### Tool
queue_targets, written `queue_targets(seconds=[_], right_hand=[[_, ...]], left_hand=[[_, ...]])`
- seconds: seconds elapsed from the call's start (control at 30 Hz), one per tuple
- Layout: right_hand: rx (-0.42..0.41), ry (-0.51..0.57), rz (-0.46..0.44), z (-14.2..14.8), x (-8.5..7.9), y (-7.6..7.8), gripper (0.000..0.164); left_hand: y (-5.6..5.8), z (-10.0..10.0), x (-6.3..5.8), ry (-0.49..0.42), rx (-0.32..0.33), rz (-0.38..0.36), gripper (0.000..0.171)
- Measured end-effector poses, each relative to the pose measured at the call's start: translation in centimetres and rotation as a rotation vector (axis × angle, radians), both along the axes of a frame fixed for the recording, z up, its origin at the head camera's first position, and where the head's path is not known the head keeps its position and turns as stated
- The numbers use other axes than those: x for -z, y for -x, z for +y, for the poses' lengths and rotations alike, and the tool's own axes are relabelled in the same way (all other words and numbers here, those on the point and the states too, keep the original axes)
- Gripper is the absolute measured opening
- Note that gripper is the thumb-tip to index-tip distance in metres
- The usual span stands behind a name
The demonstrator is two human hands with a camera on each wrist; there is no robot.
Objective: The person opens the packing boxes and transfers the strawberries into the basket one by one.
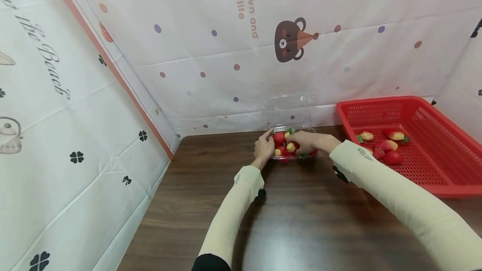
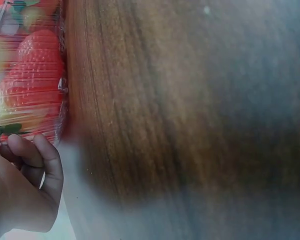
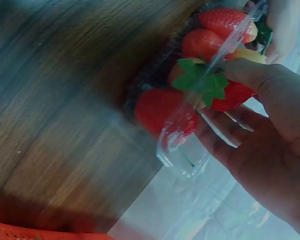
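Observation:
A clear plastic box [image 1: 297,157] holding several strawberries [image 1: 279,139] stands at the table's back edge, its transparent lid [image 1: 288,108] raised against the wall cloth. My left hand [image 1: 264,147] holds the box's left end, index finger at the rim and other fingers curled at the end wall; its thumb is hidden. Inside the box, my right hand [image 3: 275,107] grips a red strawberry [image 3: 232,96] between thumb and fingers. A strawberry with a green leafy top [image 3: 202,82] lies close to that thumb. Red fruit shows through the ribbed box side in the left wrist view.
A red perforated basket [image 1: 444,154] stands to the right, with several strawberries [image 1: 393,158] at its left side. Dark wooden table [image 1: 211,195] extends in front of the box. Patterned cloth [image 1: 226,45] hangs behind and at the left.

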State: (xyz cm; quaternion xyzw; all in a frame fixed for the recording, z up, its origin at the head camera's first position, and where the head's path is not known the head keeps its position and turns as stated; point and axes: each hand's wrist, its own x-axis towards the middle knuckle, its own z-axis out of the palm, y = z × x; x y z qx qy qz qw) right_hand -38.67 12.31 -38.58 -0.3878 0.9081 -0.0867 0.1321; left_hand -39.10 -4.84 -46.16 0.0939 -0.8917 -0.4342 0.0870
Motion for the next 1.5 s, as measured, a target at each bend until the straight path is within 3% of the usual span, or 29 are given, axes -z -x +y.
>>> queue_targets(seconds=[0.2,0.37,0.47,0.57,0.7,0.93,1.2,1.4,1.5], right_hand=[[-0.006,0.014,0.042,0.5,-0.1,0.2,0.037],[0.021,0.072,0.158,1.5,-1.3,0.5,0.040],[0.020,0.163,0.230,2.1,-2.3,0.8,0.036],[0.051,0.240,0.239,2.7,-3.5,0.9,0.041],[0.089,0.276,0.232,3.3,-4.6,0.8,0.050],[0.164,0.359,0.337,4.7,-5.5,1.1,0.055],[0.233,0.337,0.371,7.6,-7.0,1.7,0.056],[0.322,0.319,0.387,11.4,-8.0,1.4,0.052],[0.379,0.309,0.353,13.8,-8.0,1.4,0.051]], left_hand=[[0.2,0.1,-0.3,0.001,-0.007,0.000,0.042],[0.5,0.3,-0.8,-0.002,0.011,0.009,0.041],[0.8,0.2,-1.1,0.023,0.004,0.017,0.042],[1.1,0.0,-1.2,0.049,-0.010,0.020,0.043],[1.4,-0.4,-1.5,0.094,-0.019,0.023,0.045],[1.2,-0.9,-1.8,0.178,-0.024,0.030,0.047],[1.3,-0.7,-1.1,0.181,-0.025,0.015,0.043],[0.6,-0.7,-0.3,0.212,-0.005,0.000,0.044],[0.2,-0.9,0.0,0.228,-0.021,-0.007,0.044]])
